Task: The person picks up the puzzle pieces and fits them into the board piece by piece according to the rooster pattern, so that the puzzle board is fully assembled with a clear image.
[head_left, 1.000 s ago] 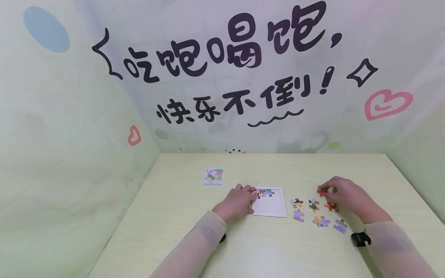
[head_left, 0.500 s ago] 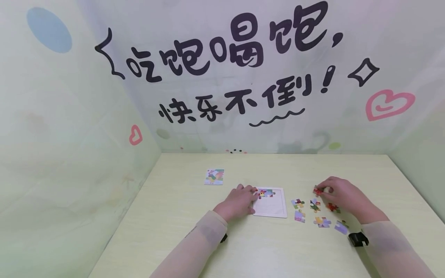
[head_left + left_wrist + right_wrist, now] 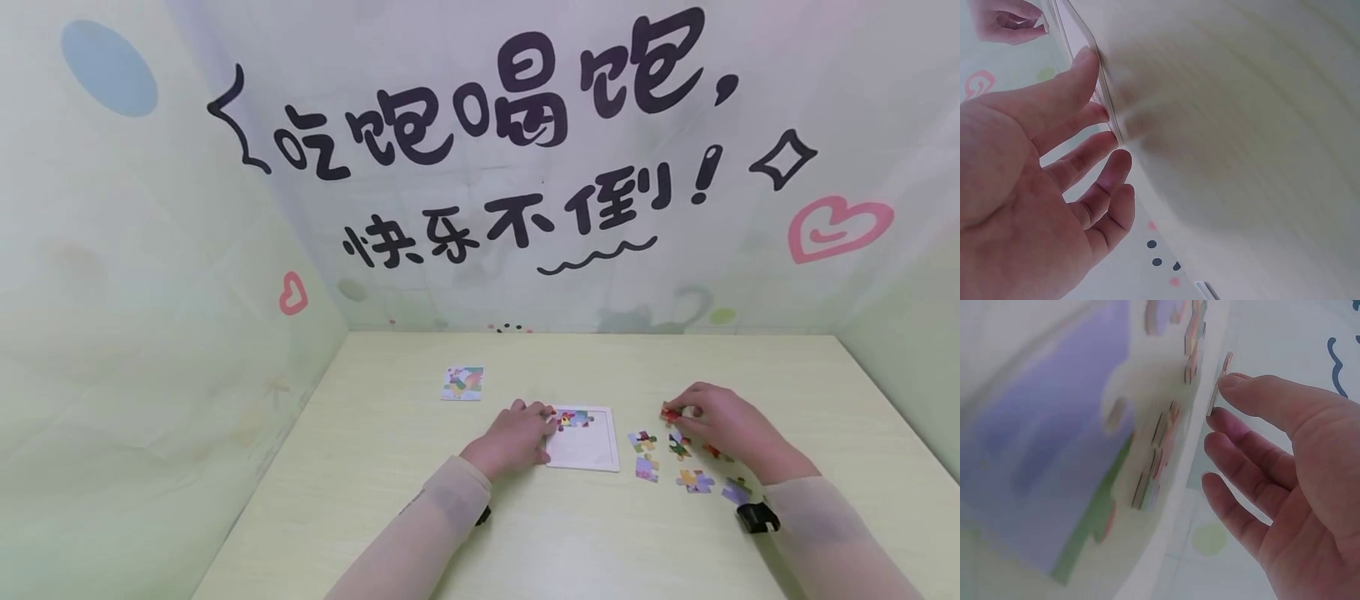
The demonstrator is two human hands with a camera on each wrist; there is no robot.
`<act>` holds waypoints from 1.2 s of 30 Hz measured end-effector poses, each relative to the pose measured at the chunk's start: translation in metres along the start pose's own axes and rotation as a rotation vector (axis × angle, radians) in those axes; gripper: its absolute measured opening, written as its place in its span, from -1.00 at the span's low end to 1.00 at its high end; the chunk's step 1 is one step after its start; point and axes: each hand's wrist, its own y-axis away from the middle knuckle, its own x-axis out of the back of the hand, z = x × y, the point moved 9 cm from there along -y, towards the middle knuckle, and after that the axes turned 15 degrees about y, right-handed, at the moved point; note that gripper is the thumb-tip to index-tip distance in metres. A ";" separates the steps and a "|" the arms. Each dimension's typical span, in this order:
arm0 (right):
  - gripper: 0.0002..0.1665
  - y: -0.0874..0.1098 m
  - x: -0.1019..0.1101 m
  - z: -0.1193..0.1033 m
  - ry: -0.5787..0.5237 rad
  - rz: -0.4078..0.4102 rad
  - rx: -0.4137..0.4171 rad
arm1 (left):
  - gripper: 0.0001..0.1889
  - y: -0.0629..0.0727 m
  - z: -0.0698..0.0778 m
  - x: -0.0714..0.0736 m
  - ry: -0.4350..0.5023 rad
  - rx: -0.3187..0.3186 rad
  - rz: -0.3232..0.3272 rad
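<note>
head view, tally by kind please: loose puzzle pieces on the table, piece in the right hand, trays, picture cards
Loose puzzle pieces on the table: 6
Puzzle piece held in the right hand: 1
White tray: 1
Picture card: 1
Total: 9

I count two hands, left [image 3: 513,437] and right [image 3: 726,421], one white tray [image 3: 585,452] and one picture card [image 3: 462,383]. Toward the lower right lie six loose puzzle pieces [image 3: 695,481], with one held piece [image 3: 669,414] above them

Even light is covering the desk [image 3: 322,467]; diffuse shadows [image 3: 1147,125] are dimming the left wrist view; the right's nearest puzzle piece [image 3: 1047,431] is appearing blurred.
</note>
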 end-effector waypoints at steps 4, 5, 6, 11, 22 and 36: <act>-0.73 -0.001 0.001 -0.009 -0.005 0.002 0.011 | -0.34 0.002 0.001 0.002 0.005 -0.002 0.001; -0.73 -0.002 0.001 -0.011 -0.007 0.003 0.014 | -0.33 0.003 0.001 0.003 0.008 -0.002 0.001; -0.74 -0.002 0.002 -0.014 -0.013 0.004 0.020 | -0.33 0.003 0.001 0.003 0.008 -0.001 0.002; -0.75 -0.003 0.004 -0.023 -0.026 0.016 0.039 | -0.34 0.004 0.002 0.005 0.007 0.003 -0.005; -0.77 -0.007 0.003 -0.038 -0.020 0.018 0.074 | -0.35 0.001 0.000 0.003 0.001 0.007 -0.013; -0.77 -0.010 0.003 -0.051 -0.003 0.069 0.112 | -0.36 0.002 0.000 0.003 -0.002 -0.001 -0.014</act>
